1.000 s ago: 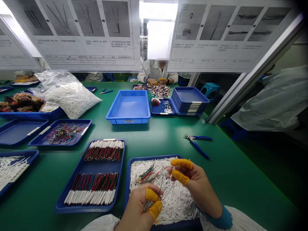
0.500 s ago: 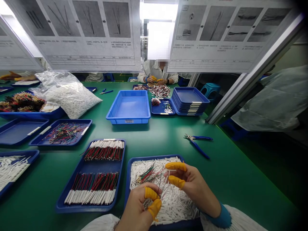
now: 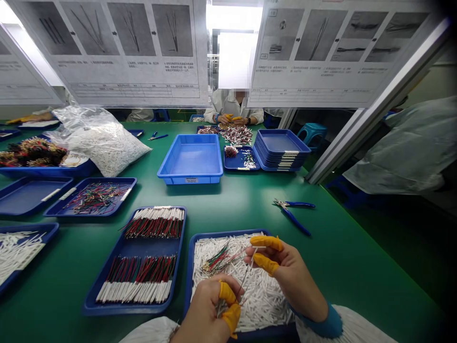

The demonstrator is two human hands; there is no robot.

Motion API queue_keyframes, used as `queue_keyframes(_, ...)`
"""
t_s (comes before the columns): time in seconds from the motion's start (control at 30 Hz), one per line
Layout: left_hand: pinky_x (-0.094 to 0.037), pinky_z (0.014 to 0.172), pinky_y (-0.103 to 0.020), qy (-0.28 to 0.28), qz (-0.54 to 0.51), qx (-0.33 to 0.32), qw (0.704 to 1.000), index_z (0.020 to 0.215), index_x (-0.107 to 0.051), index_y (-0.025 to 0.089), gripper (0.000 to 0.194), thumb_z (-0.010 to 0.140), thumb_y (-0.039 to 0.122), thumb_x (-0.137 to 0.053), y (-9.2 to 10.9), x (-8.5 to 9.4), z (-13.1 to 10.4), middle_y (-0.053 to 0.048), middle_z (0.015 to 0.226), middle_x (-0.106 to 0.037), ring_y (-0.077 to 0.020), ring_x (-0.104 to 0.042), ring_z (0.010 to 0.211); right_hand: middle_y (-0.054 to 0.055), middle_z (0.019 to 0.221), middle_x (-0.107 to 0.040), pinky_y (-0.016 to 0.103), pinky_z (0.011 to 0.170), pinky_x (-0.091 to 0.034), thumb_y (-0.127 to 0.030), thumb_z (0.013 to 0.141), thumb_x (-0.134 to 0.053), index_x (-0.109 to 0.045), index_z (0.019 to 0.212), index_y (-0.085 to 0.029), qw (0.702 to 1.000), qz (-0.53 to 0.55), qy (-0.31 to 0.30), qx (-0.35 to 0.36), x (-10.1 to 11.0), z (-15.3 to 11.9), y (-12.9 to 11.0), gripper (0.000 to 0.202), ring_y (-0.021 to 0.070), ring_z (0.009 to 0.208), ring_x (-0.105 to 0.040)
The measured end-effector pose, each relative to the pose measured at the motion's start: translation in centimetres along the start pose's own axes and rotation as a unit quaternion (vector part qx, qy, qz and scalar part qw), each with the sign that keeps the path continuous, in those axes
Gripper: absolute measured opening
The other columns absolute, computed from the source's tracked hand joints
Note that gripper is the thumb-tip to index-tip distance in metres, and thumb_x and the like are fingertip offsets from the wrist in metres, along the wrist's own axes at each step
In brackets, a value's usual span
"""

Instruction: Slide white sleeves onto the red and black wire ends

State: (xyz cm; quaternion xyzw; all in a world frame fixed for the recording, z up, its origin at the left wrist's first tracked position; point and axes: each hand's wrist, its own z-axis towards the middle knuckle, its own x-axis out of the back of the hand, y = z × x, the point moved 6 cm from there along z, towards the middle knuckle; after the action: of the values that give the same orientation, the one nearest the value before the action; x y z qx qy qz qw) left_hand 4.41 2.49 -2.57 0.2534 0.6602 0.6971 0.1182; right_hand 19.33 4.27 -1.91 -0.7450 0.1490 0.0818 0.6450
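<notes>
Yellow finger covers sit on the thumb and forefinger of both hands. My left hand [image 3: 216, 307] pinches thin dark and red wires [image 3: 243, 282] over a blue tray [image 3: 190, 267] of white tubes [image 3: 262, 305]. Up and to the right, my right hand [image 3: 285, 267] holds a small white tube [image 3: 254, 252] between its fingertips, near the upper ends of those wires. Whether the wires are inside the tube is too small to tell. A small bunch of red, green and black wires [image 3: 217, 258] lies on the tubes, behind my left hand.
Left of the tubes stands a tray [image 3: 137, 247] with two rows of wired white tubes. Blue-handled cutters [image 3: 294, 218] lie to the right. Farther back are a blue bin [image 3: 193, 159], stacked trays [image 3: 282, 143] and a bag [image 3: 103, 143]. A person [image 3: 233, 107] sits opposite.
My right hand has moved slightly right, and a white tube now shows at its fingertips. My left hand has shifted slightly right, with the wires tilting toward the right hand.
</notes>
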Motion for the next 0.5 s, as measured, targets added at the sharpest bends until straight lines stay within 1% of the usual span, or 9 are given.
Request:
queue_keyframes(0.17,-0.045,0.060,-0.028,0.000,-0.003,-0.008,1.000,0.057,-0.051,0.014,0.011,0.065,0.007,-0.052,0.06,-0.03,0.06,-0.009,0.072,-0.060,-0.0195,-0.057,0.069,0.003,0.070,-0.073,0.029,0.066,-0.052,-0.021,0.065,-0.075,-0.068,0.081,-0.021,0.999,-0.020,-0.033,0.014,-0.20,-0.23,-0.02,0.016,0.0170,0.068,-0.067)
queue_keyframes(0.3,-0.045,0.061,-0.028,-0.002,0.003,0.008,1.000,0.062,-0.055,0.014,0.007,0.064,0.007,-0.052,0.01,0.03,0.01,-0.009,0.073,-0.059,-0.0205,-0.057,0.072,0.002,0.069,-0.073,0.028,0.067,-0.051,-0.022,0.066,-0.075,-0.068,0.080,-0.021,0.999,-0.011,-0.044,0.002,-0.43,-0.20,-0.08,0.016,0.0154,0.067,-0.066)
queue_keyframes(0.37,-0.045,0.062,-0.028,-0.003,0.005,0.014,1.000,0.065,-0.056,0.013,0.009,0.064,0.006,-0.052,0.08,0.03,-0.05,-0.008,0.074,-0.059,-0.0205,-0.057,0.073,0.002,0.070,-0.073,0.027,0.067,-0.051,-0.023,0.065,-0.076,-0.068,0.080,-0.021,0.999,-0.003,-0.047,-0.003,-0.59,-0.19,-0.11,0.016,0.0151,0.068,-0.066)
queue_keyframes(0.5,-0.046,0.062,-0.027,-0.005,0.014,0.014,1.000,0.064,-0.057,0.013,0.012,0.063,0.003,-0.052,0.30,0.03,-0.11,-0.007,0.072,-0.060,-0.0196,-0.057,0.072,0.002,0.066,-0.072,0.026,0.065,-0.051,-0.023,0.065,-0.075,-0.068,0.078,-0.020,0.998,-0.011,-0.056,-0.010,-0.90,-0.26,-0.10,0.015,0.0140,0.065,-0.065)
